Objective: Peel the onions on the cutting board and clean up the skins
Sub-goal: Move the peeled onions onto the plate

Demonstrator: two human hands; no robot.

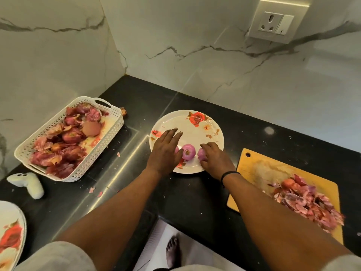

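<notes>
Head view: right hand (214, 161) fingers curl round peeled purple onion (202, 155); left hand (166, 151) fingers straight, second onion (188, 151), root end up, beside them.

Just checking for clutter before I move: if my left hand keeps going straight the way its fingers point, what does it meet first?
Probably only bare plate: the left hand points up-right across it toward the rose print, then the wall; height is unclear.

White marble-look wall panels (214, 55) with grey veins meet in a corner behind the black polished tabletop (185, 194), which reflects streaks of light. A white socket and switch plate (277, 21) sits high on the right-hand wall, lit from above by a bright strip. Beyond the tabletop's near edge, a pale floor (156, 249) shows.
</notes>
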